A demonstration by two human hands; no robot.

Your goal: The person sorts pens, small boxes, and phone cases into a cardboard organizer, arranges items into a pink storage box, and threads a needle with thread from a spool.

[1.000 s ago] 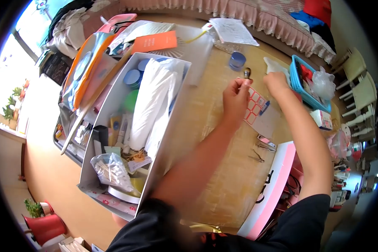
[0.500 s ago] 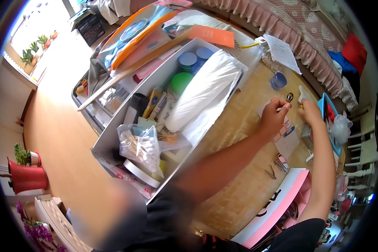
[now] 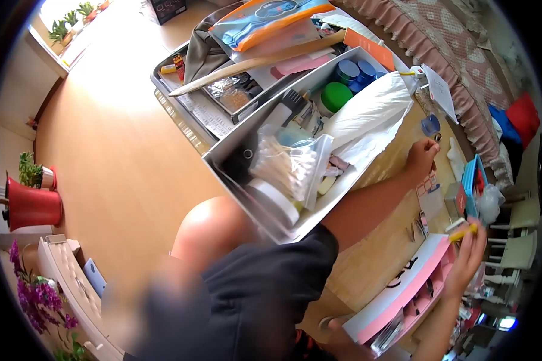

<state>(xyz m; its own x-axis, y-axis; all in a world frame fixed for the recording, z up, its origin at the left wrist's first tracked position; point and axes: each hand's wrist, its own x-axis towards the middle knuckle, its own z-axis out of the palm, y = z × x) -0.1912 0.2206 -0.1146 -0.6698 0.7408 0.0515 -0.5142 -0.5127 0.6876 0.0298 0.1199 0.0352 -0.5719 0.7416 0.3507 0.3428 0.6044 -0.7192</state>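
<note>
My left hand [image 3: 424, 155] is over the far part of the table, its fingers pinched on a small shiny metallic piece [image 3: 437, 138] with a rounded end. I cannot make out its kind. Beside that hand lie a blue-tinted clear cup [image 3: 430, 124], a white crumpled-looking piece [image 3: 456, 157] and a paper with red-edged squares [image 3: 429, 186]. Nearer to me, my right hand [image 3: 471, 249] is closed on a small yellow stick-like thing [image 3: 464, 233]. It is by the far end of a pink-and-white box [image 3: 397, 283] with tools inside.
A long white box [image 3: 337, 224] with cotton swabs [image 3: 286, 159], jars and a white roll stands left of my left arm. Behind it are a grey tray [image 3: 190, 114] and a wooden stick [image 3: 259, 62]. A blue basket [image 3: 473, 186] sits at the right edge.
My right hand has moved back toward me, from near the white piece to the pink box, with the yellow thing in it. My left hand keeps its pinch. The camera view has turned left.
</note>
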